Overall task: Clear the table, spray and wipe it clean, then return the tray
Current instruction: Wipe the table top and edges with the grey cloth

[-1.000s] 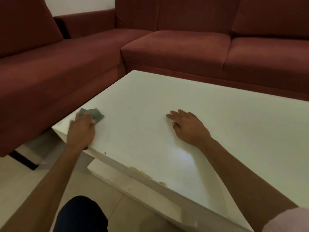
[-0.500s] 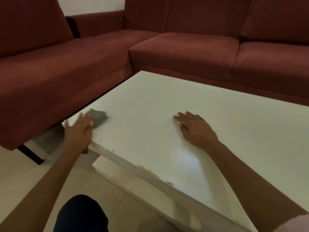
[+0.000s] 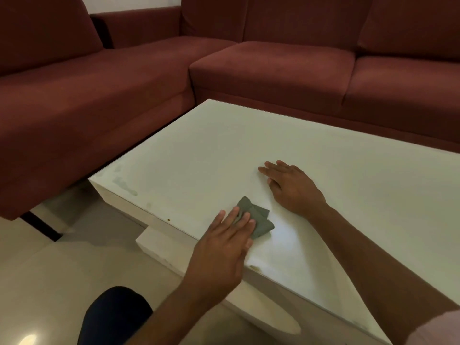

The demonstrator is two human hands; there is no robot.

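Observation:
A white low table (image 3: 249,150) fills the middle of the view. My left hand (image 3: 224,245) presses a crumpled grey cloth (image 3: 258,217) flat onto the tabletop near its front edge, fingers straight. My right hand (image 3: 291,188) lies palm down on the table just behind and to the right of the cloth, fingers spread and straight, holding nothing. Damp streaks (image 3: 124,185) show near the table's left corner. Neither a tray nor a spray bottle is in view.
A dark red corner sofa (image 3: 273,63) wraps around the table's left and far sides, close to its edges. A lower white shelf (image 3: 159,247) juts out under the tabletop. My knee (image 3: 112,317) is at the bottom, over a pale tiled floor (image 3: 49,270).
My left hand has slid the cloth from the table's left corner rightward along the front edge, ending close to my right hand. My right hand has stayed planted on the table.

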